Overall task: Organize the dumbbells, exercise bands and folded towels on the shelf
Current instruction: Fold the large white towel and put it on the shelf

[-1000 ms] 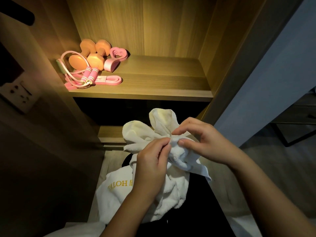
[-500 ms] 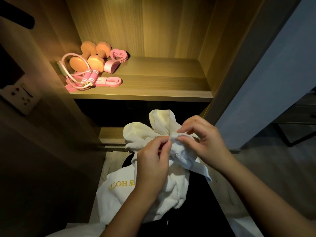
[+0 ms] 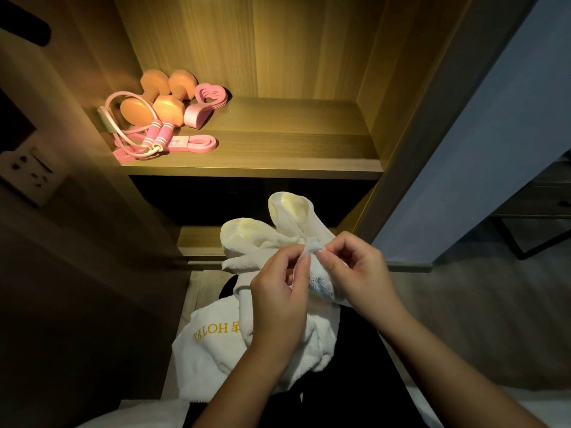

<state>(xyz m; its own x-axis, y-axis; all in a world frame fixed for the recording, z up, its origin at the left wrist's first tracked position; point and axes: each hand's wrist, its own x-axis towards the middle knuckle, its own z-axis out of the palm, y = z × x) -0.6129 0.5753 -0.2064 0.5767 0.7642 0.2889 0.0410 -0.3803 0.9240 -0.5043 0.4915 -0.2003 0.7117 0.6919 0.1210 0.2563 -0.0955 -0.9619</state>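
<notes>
faces a warm-lit wood-grain shelf (image 3: 278, 156) beside a blue-grey wall (image 3: 479, 149). shows rounded orange dumbbells (image 3: 168, 107) and flat pink bands (image 3: 197, 143) at its left side. pinches a corner of the fluffy white towel (image 3: 247, 236), below the shelf, with left hand (image 3: 278, 295) and right hand (image 3: 355, 273) fingertips.

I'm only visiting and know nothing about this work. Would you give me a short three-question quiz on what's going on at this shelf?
1. True or false: the left hand and right hand both pinch the white towel.
2. Where do the orange dumbbells lie? A) on the left side of the lit shelf; B) on the floor; C) in the person's lap.
3. Fill in: the exercise bands beside the dumbbells are ___ in colour.

Key: 1 true; 2 A; 3 pink.
</notes>
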